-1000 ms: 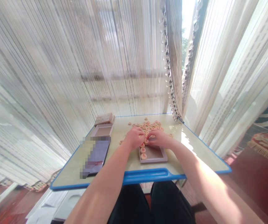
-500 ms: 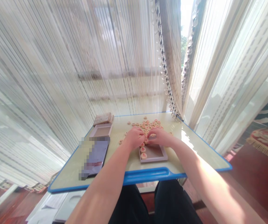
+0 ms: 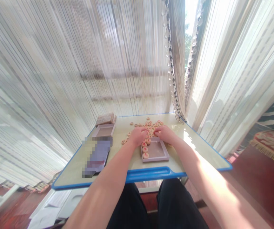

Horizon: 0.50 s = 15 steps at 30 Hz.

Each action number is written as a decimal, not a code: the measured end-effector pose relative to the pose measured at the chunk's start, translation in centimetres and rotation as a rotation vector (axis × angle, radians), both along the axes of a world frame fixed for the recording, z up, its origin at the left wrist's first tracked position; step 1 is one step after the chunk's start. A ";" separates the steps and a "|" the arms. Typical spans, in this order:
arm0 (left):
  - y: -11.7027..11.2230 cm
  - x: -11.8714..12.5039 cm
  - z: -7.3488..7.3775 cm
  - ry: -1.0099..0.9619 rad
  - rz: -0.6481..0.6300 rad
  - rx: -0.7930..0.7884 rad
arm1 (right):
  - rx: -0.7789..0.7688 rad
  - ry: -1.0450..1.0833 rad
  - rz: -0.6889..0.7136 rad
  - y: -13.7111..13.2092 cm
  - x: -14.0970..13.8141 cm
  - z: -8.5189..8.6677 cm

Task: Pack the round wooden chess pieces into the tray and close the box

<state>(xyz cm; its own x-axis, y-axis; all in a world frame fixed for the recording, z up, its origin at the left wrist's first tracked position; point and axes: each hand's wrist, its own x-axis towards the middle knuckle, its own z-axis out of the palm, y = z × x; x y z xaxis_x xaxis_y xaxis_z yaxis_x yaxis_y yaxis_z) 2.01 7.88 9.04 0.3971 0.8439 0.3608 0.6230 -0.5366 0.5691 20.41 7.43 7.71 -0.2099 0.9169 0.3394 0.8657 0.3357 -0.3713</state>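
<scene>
A small grey box tray [image 3: 158,158] lies near the table's front edge, with round wooden game discs [image 3: 144,149] lined along its left side. My left hand [image 3: 138,136] and my right hand [image 3: 164,133] rest side by side at the tray's far end, fingers curled down among a loose heap of discs [image 3: 151,123]. Both hands' fingertips press into the discs, and I cannot make out what they grip.
The cream table has a blue rim [image 3: 148,174]. A second grey tray [image 3: 103,130] and a flat box [image 3: 105,119] sit at the back left. A blurred dark rectangle [image 3: 96,157] lies at the left. Curtains [image 3: 103,57] hang close behind.
Both hands have slid a little farther from me, off the tray's far end toward the heap of discs. More of the tray's bare inside shows.
</scene>
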 end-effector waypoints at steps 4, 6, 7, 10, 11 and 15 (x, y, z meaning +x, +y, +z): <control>1.1 -0.1 0.1 -0.091 0.050 -0.107 | -0.051 0.057 -0.047 0.5 0.1 0.1; 1.4 -0.2 0.2 -0.161 0.080 -0.148 | -0.047 0.062 -0.074 0.6 0.2 0.2; 1.5 -0.3 0.2 -0.199 0.089 -0.162 | -0.045 0.062 -0.083 0.6 0.3 0.1; 1.5 -0.4 0.0 -0.273 0.093 -0.164 | -0.079 0.075 -0.085 0.6 0.7 -0.1; 1.4 -0.5 -0.1 -0.268 0.090 -0.155 | -0.102 0.082 -0.087 0.5 0.7 -0.2; 1.0 -0.4 -0.4 -0.180 0.073 -0.097 | -0.188 0.125 -0.121 0.3 0.8 -0.4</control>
